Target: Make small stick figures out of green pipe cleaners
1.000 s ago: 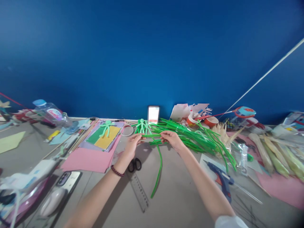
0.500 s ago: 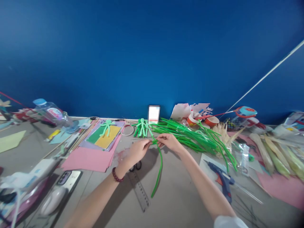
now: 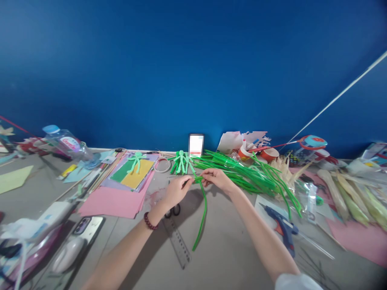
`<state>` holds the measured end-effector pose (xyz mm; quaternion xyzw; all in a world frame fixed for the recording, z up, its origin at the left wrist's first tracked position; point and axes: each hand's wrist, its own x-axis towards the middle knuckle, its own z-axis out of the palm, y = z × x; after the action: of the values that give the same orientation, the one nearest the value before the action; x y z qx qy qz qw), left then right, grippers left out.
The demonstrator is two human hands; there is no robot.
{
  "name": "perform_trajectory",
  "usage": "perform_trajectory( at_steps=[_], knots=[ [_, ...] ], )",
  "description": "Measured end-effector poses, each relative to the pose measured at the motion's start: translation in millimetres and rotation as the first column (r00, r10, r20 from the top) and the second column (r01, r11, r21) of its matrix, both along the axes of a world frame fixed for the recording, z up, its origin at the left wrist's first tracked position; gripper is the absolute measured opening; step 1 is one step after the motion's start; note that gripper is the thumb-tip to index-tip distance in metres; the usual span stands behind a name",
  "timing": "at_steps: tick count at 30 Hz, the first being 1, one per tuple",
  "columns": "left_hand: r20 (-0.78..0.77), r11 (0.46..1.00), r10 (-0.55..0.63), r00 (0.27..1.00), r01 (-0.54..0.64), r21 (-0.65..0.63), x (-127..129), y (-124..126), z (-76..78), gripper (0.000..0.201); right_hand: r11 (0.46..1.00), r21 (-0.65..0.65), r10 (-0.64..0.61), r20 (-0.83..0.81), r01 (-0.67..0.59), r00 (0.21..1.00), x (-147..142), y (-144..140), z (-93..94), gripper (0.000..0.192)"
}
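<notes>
Between my hands is a green pipe cleaner (image 3: 203,219), its long end hanging down toward me in a curve. The fingers of my left hand (image 3: 178,189) are pinched on a short green crosswise piece at its top. My right hand (image 3: 218,180) pinches the other side of that piece, fingertips close together. Just behind, light and dark green pipe-cleaner figures (image 3: 181,162) stand against the wall. A large bunch of green pipe cleaners (image 3: 244,173) lies beyond my right hand. Below my left wrist are scissors (image 3: 175,210), partly hidden, and a clear ruler (image 3: 178,243).
Pink paper sheets (image 3: 111,201) and a light green figure (image 3: 136,162) on coloured sheets lie left, near a phone (image 3: 90,227) and a mouse (image 3: 69,254). At right are a blue glue gun (image 3: 281,227), paper cups (image 3: 269,154) and corn husks (image 3: 353,201). A blue wall (image 3: 193,72) rises behind.
My right hand has shifted slightly right, so more of the green crosswise piece shows between the hands. The hanging pipe cleaner has barely moved.
</notes>
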<state>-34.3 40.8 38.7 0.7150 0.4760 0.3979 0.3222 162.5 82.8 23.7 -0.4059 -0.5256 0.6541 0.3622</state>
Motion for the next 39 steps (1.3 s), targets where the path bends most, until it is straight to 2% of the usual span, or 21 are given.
perform_trajectory(
  at_steps=[5,10,13,16,18,20,25,28,33,36,39],
  knots=[
    [-0.057,0.999,-0.014,0.998,0.016,0.036,-1.0,1.0,-1.7,0.025,0.992,0.102,0.061,0.103,-0.072,0.993,0.3,-1.4,-1.2,0.035],
    [-0.152,0.998,-0.054,0.987,0.058,0.017,-3.0,3.2,-5.8,0.031,0.960,0.260,0.050,0.199,-0.102,0.979,-2.9,-5.3,-0.5,0.028],
    [-0.123,0.997,-0.077,0.989,0.078,-0.004,-3.9,4.8,-8.4,0.032,0.906,0.400,0.013,0.306,-0.141,0.952,-4.9,-8.6,5.4,0.020],
    [-0.067,0.996,-0.088,0.994,0.087,-0.019,-5.0,6.6,-12.0,0.032,0.820,0.537,-0.039,0.397,-0.198,0.917,-5.6,-11.6,13.7,0.017],
    [-0.046,0.995,-0.094,0.994,0.093,-0.027,-6.0,7.9,-13.8,0.032,0.781,0.587,-0.059,0.412,-0.215,0.909,-5.9,-13.0,17.9,0.018],
    [-0.031,0.995,-0.096,0.995,0.095,-0.031,-7.3,9.3,-14.0,0.032,0.771,0.600,-0.071,0.416,-0.215,0.906,-6.0,-13.7,19.9,0.018],
    [0.015,0.995,-0.065,0.998,0.066,-0.071,-10.4,12.3,-10.6,0.035,0.811,0.559,-0.103,0.430,-0.175,0.897,-3.8,-11.3,17.4,0.017],
    [0.017,0.996,-0.055,0.998,0.056,-0.074,-11.2,11.7,-8.8,0.034,0.855,0.494,-0.071,0.413,-0.158,0.908,-1.1,-8.7,15.7,0.017],
    [-0.044,1.000,-0.027,0.999,0.026,-0.011,-10.7,8.8,-7.2,0.034,0.958,0.281,-0.007,0.228,-0.059,0.974,1.1,-7.4,16.3,0.029],
    [-0.039,1.000,0.006,0.999,-0.007,-0.004,-9.2,8.4,-8.3,0.035,0.979,0.188,0.055,0.129,-0.079,0.990,-0.5,-7.2,13.9,0.038],
    [-0.020,0.999,0.003,1.000,-0.004,-0.035,-7.2,8.6,-11.0,0.036,0.982,0.186,0.022,0.099,-0.040,0.995,-3.1,-5.8,8.0,0.038]
  ],
)
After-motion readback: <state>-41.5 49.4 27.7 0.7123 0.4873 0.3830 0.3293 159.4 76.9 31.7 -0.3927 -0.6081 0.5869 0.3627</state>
